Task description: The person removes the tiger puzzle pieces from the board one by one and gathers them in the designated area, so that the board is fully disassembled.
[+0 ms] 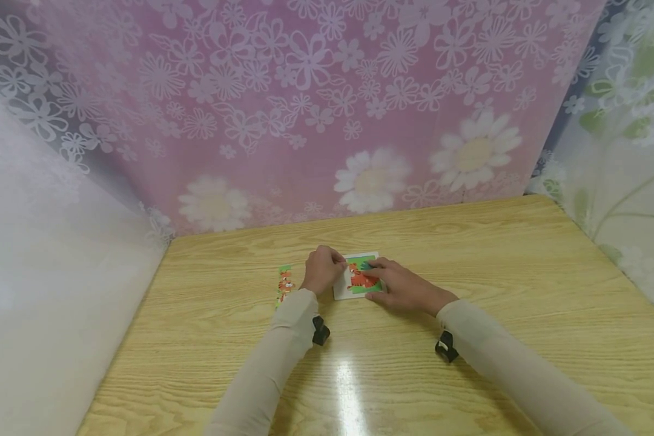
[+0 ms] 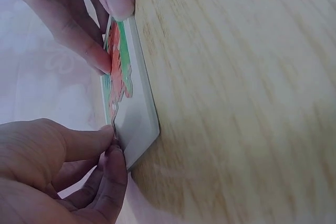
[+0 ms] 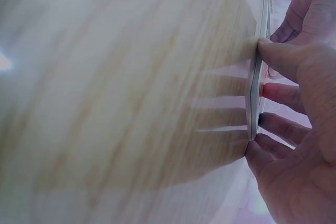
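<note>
A white-framed jigsaw puzzle board (image 1: 339, 292) lies on the wooden table, showing an orange tiger on green over much of its surface and bare white at its left. My left hand (image 1: 323, 269) is at the far left part of the board. In the left wrist view its thumb and fingers (image 2: 116, 163) pinch what looks like the thin edge of a puzzle piece, mostly hidden by the fingertips. My right hand (image 1: 406, 287) holds the board from the right, thumb (image 3: 281, 59) along the near edge, some fingers pressing on the picture and others at the right edge.
Left of my left hand lies a strip of tiger puzzle pieces (image 1: 286, 281), partly covered by the wrist and sleeve. Wood-grain table (image 1: 207, 339) surrounds the board. A pink flowered cloth (image 1: 305, 151) hangs behind the table, with pale sheets at both sides.
</note>
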